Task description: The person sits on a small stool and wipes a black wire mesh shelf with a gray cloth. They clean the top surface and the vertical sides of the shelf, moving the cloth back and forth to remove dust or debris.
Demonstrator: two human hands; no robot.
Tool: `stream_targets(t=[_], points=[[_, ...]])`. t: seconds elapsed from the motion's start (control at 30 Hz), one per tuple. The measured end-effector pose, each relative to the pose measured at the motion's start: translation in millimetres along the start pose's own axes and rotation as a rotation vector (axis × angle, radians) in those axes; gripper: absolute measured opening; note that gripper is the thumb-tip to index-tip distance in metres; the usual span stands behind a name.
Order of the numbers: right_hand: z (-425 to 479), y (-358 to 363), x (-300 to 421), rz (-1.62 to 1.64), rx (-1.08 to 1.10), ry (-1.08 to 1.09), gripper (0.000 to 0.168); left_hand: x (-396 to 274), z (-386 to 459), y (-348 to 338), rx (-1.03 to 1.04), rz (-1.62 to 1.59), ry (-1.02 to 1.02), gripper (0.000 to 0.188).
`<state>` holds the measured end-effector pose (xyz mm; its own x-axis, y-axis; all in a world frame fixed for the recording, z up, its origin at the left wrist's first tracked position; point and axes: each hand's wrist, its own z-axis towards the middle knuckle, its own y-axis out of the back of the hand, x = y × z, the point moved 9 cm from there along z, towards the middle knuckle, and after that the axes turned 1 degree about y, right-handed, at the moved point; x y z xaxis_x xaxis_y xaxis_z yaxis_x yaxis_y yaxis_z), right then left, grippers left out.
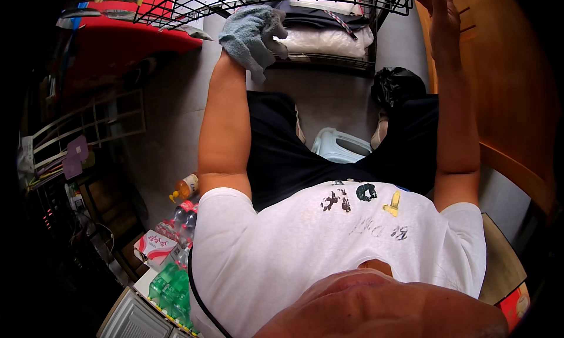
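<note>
A damp-looking grey-blue cloth (253,34) covers my left hand (238,56), which holds it just below the front edge of a black wire rack (211,9). The cloth hides the fingers. At the rack's right end, my right hand (445,22) grips the corner of the frame, partly cut off by the top of the picture. On the rack's lower level lie clear plastic-wrapped goods (326,41) and a dark folded item (308,18) with a striped cord (341,24).
A light-blue plastic stool (339,146) shows between my legs. A black plastic bag (396,86) lies by my right foot. Wooden panelling (511,86) stands right. Left are a red display (132,42), a white wire rack (119,117), green bottles (169,289) and a carton (156,247).
</note>
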<state>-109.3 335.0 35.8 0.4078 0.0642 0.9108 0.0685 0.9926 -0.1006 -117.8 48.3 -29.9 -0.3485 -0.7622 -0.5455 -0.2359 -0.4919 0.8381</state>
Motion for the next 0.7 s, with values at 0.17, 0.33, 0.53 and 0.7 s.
stream_targets(t=[0.17, 0.33, 0.53, 0.7], points=[[-1.1, -2.4, 0.9, 0.029, -0.038, 0.018, 0.049, -6.4, -0.1, -2.7, -0.032, -0.709, -0.019, 0.016], [-0.2, 8.1, -8.2, -0.044, -0.056, 0.0, 0.048, -6.2, 25.9, -18.2, -0.111, -0.841, 0.083, 0.015], [-1.1, 3.1, -4.8, -0.083, -0.077, -0.013, 0.05, -7.2, 35.3, -18.8, -0.181, -0.834, 0.083, 0.014], [-0.4, 3.7, -2.6, -0.104, -0.057, -0.003, 0.05, -10.9, 31.5, -10.5, -0.184, -0.788, 0.007, 0.014]])
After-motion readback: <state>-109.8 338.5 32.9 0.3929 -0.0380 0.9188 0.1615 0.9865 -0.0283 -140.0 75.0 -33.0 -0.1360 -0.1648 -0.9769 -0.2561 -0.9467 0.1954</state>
